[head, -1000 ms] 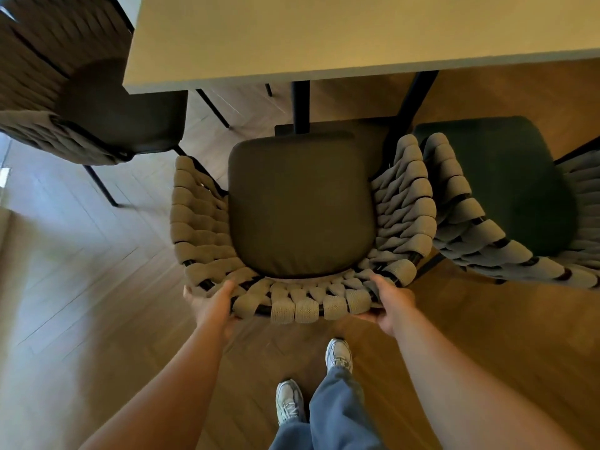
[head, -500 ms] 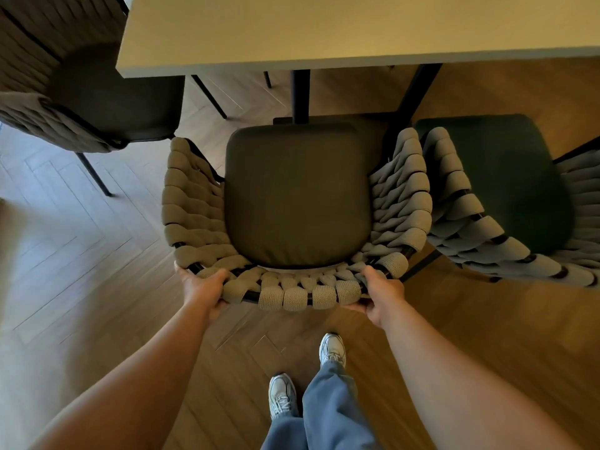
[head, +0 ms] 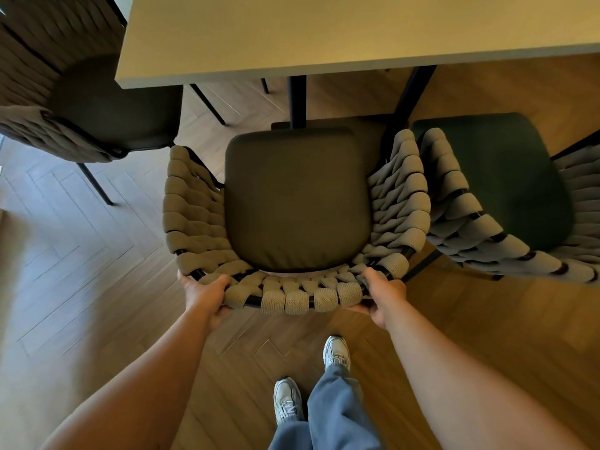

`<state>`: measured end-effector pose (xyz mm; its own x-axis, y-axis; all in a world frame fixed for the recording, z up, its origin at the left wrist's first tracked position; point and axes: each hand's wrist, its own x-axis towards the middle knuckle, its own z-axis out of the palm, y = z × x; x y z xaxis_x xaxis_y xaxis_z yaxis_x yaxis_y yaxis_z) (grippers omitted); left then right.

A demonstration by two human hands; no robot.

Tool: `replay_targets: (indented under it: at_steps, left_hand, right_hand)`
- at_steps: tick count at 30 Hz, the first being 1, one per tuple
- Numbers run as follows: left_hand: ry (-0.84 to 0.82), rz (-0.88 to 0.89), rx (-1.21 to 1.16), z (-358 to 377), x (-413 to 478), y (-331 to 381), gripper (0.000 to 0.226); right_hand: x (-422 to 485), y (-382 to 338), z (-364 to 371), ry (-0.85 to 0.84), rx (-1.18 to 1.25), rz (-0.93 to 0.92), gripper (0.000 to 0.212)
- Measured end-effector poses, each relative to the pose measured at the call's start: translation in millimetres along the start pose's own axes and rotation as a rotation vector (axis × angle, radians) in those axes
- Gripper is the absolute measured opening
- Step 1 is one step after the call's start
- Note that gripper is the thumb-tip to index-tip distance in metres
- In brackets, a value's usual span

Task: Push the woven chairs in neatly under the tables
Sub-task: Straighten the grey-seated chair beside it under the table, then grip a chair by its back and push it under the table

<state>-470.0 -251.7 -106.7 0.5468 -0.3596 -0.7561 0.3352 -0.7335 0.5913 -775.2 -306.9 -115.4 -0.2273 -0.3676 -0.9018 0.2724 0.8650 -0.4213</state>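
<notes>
A woven chair (head: 297, 203) with a tan rope back and a dark brown seat cushion stands straight below me, facing the pale table (head: 341, 30). Its seat lies just short of the table's near edge, in front of a black table leg (head: 298, 100). My left hand (head: 204, 295) grips the left end of the curved back rail. My right hand (head: 383, 295) grips the right end of that rail. Both arms reach forward from the bottom of the view.
A second woven chair (head: 493, 196) with a dark green seat stands touching the first on its right. A third woven chair (head: 81, 115) sits at the table's left end. The floor (head: 81, 287) is herringbone wood; my two shoes show behind the chair.
The chair has slid a little forward toward the table, and I have stepped after it. Both hands keep the same grip on the back rail.
</notes>
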Motion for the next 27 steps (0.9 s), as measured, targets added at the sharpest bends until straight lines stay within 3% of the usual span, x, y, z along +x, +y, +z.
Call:
replay_targets:
  at_steps: [4,8,11,14,19,27]
  left_hand:
    - [-0.036,0.029,0.033,-7.1,-6.7,-6.1,0.082]
    - [-0.097,0.091,0.255,-18.3,-41.9,-21.9,0.047]
    - [-0.254,0.158,0.539,-27.3,-84.0,-25.9,0.046]
    - [-0.434,0.316,0.805,-35.6,-124.8,-31.3,0.02]
    - [-0.614,0.449,1.122,-48.3,-163.5,-52.3,0.03]
    - [-0.747,0.525,1.319,-22.0,-200.7,-78.8,0.038]
  right_hand:
    - [-6.9,5.0,-12.1,-0.076,-0.105,-0.091,0.049]
    - [-31.5,17.3,-29.8,-0.142,-0.255,-0.152,0.041]
    - [-65.3,36.0,-48.6,-0.116,-0.569,-0.224,0.04]
    - [-102.6,59.3,-70.5,-0.108,-0.901,-0.319,0.039]
    - [-153.9,98.9,-120.4,-0.103,-1.046,-0.301,0.036]
    - [-172.5,140.6,-215.0,-0.034,-0.95,-0.203,0.032]
